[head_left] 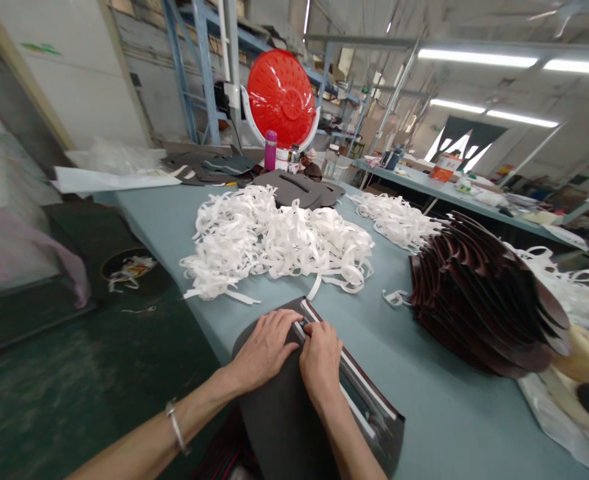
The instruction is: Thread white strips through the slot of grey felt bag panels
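A dark grey sheet panel (279, 427) with a rounded end lies at the table's near edge. White strips (359, 413) run along a long slot in it, beside its reddish-brown edge. My left hand (269, 347) rests on the panel, fingers stretched flat and their tips at the far end of the slot. Just right of it, my right hand (322, 357) has its fingers curled down against the strips at the slot. Whatever its fingertips pinch is hidden.
Heaps of white strips (294, 240) lie beyond my hands. At right stands a stack of dark brown panels (479, 300). Grey cut pieces (294, 189), a pink bottle (270, 151) and a red round fan (282, 97) are at the back. A bin (129, 267) sits on the floor, left.
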### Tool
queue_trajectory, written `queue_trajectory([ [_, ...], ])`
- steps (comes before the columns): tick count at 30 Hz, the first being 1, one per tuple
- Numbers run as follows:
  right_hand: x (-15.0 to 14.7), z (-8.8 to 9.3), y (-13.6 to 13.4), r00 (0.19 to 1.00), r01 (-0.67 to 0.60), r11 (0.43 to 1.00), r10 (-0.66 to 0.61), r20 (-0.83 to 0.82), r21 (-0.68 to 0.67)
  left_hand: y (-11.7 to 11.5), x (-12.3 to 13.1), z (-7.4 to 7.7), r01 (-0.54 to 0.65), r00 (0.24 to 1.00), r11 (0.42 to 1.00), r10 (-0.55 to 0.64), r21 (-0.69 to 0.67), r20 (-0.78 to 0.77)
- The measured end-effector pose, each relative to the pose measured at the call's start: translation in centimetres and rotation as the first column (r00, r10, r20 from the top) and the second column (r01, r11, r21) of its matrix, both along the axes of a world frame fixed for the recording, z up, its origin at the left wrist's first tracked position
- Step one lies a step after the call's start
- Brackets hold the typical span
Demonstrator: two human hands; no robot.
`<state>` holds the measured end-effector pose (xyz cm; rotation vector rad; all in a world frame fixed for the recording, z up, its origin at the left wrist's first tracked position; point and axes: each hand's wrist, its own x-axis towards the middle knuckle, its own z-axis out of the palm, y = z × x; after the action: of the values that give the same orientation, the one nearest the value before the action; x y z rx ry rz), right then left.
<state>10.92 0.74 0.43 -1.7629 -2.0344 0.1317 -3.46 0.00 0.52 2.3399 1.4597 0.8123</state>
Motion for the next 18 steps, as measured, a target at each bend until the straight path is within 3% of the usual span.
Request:
queue_trajectory([
  [7,0.1,-0.2,-0.7,0.980,-0.169,0.982,0.159,0.122,0.083,0.0,0.3,0.2,0.057,0.995,0.998,-0.055,0.029,-0.086],
  [11,0.3,0.1,-1.7,0.943,-0.209,0.971,0.170,0.286,0.113,-0.1,0.5,0.1,0.064,0.991,0.997,-0.060,0.032,-0.116],
  [15,2.4,0.1,-4.1,0.904,-0.228,0.969,0.177,0.389,0.089,-0.3,0.5,0.1,0.064,0.993,0.996,-0.057,0.065,-0.100],
  [18,4.9,-0.4,-6.2,0.912,-0.235,0.963,0.173,0.373,0.129,-0.4,0.4,0.2,0.077,0.992,0.995,-0.069,0.071,-0.101],
])
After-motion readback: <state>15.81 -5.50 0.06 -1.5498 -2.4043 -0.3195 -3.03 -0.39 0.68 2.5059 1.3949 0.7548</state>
